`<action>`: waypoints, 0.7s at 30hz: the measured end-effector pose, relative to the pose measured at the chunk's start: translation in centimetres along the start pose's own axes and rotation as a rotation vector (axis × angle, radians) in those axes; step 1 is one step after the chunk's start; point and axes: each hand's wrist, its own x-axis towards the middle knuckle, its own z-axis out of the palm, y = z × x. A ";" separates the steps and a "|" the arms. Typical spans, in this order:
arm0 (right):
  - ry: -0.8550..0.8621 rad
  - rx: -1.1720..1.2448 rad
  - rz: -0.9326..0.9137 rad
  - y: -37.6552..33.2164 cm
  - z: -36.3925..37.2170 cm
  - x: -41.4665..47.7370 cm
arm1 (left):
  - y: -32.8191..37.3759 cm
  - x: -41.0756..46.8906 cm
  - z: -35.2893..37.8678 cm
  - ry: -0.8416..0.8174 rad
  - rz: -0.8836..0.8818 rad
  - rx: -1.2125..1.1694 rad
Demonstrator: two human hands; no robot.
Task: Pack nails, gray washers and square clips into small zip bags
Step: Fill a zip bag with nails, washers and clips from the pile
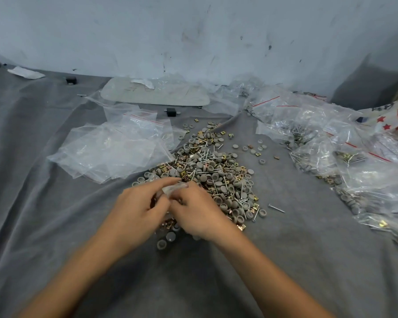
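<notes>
Cloth (55, 226): gray, creased, spread under everything; its near edge is cut off by the frame.

Full bags (331, 138): a heap of clear zip bags with red seal lines, laid along the right side. Nails and brassy parts can be made out through the plastic; counts cannot be read.

Empty bags (110, 152): a flat, overlapping stack left of centre, just beside the pile.

Pile (211, 177): a loose mound at centre, made up of round gray washers (216, 176), small brass-coloured square clips (183, 174) and thin silver nails (207, 157). Its near-left part is hidden by the hands.

Left hand (136, 210), right hand (198, 214): brought together over the pile's near edge. Each grip is closed, fingers curled, on one bag (175, 188), small and clear, pinched between them. The bag is blurred and mostly covered; its contents cannot be told.

Stray nail (276, 208): laid alone on the cloth, right of the pile.
</notes>
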 end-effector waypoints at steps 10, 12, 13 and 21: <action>-0.123 -0.206 -0.183 -1.7 0.5 -0.5 | 0.2 -0.8 -1.1 -0.110 -0.005 -0.119; -0.104 -0.281 -0.198 -1.5 0.7 -0.9 | -0.4 -0.7 -1.7 -0.163 -0.022 -0.102; -0.106 -0.322 -0.197 -1.5 0.9 -1.0 | -0.8 -0.6 -2.0 -0.154 -0.030 -0.059; -0.038 -0.450 -0.234 -2.2 2.6 -1.9 | -2.8 -0.5 -2.8 -0.277 -0.040 0.218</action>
